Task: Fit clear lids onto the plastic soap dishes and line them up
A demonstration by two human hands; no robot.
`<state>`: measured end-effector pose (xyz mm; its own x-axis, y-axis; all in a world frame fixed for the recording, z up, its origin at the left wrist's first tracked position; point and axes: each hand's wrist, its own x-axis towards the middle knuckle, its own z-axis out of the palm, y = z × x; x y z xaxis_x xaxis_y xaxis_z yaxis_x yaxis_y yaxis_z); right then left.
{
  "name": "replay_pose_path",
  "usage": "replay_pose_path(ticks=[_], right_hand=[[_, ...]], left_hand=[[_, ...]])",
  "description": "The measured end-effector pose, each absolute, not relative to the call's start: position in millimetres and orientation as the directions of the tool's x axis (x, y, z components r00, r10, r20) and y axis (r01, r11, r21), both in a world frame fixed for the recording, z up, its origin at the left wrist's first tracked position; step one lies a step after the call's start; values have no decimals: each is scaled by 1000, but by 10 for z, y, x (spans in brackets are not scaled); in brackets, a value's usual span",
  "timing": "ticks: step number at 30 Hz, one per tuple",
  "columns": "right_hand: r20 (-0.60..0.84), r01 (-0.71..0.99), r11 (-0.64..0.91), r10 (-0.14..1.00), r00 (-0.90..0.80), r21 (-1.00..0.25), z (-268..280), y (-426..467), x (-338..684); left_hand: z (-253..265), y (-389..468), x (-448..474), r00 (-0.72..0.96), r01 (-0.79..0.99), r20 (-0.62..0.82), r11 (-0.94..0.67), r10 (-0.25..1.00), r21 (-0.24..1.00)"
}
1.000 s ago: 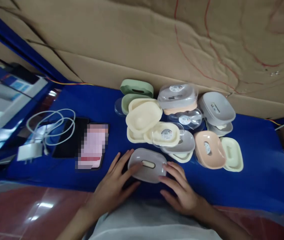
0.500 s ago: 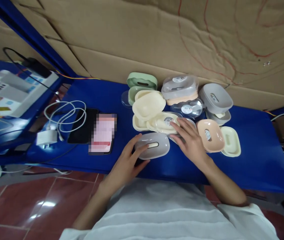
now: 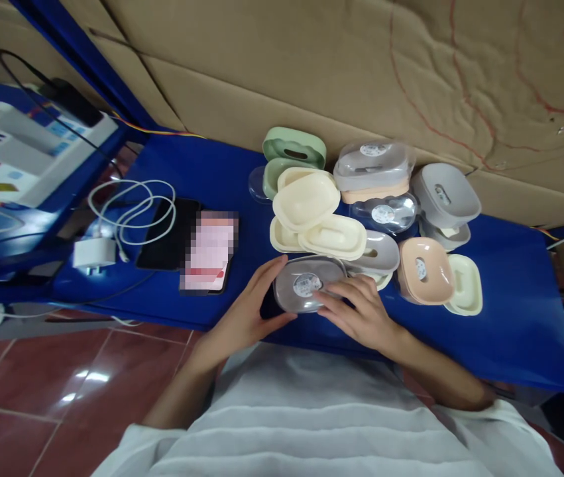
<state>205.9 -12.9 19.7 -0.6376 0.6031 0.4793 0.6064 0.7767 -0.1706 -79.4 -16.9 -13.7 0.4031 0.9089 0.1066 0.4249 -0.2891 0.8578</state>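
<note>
A grey soap dish (image 3: 285,298) lies at the front of the blue table, with a transparent lid (image 3: 306,268) bearing a round sticker over it. My left hand (image 3: 246,308) grips the dish's left end, thumb on the near side and fingers on the far side. At the right end, the bent fingers of my right hand (image 3: 358,308) hold the lid; whether it is fully seated I cannot tell. Just behind are stacked cream trays (image 3: 334,236) and a cream dish (image 3: 306,202). Another grey piece with a slot (image 3: 378,252) sits beside my right hand.
Peach dish (image 3: 425,271) and cream tray (image 3: 465,285) stand at the right, grey dishes (image 3: 448,192) behind them. Green parts (image 3: 294,147) and more transparent lids (image 3: 386,212) line the cardboard back. Phone (image 3: 207,255), white cable (image 3: 132,205) and charger (image 3: 93,253) lie left.
My right hand has taken the stickered transparent lid from the cream stack and brought it left onto the grey dish. My left hand's fingers have moved from inside the dish to its edge.
</note>
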Motion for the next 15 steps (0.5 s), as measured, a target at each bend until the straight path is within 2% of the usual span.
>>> replay_pose_path(ticks=[4,10,15], right_hand=[[447,616,777,601,-662,-133,187,-99,2021],[493,542,839,487,-721,-35,167,-108,2055],[491,557,829,504,-711,-45,192,-65,2111]], left_hand=[[-107,-191,-763,428,465,106,-320,897,826],[-147,-219,-758,499,478,120,-388,858,788],[-139,-214,-755,481,471,138,-388,866,792]])
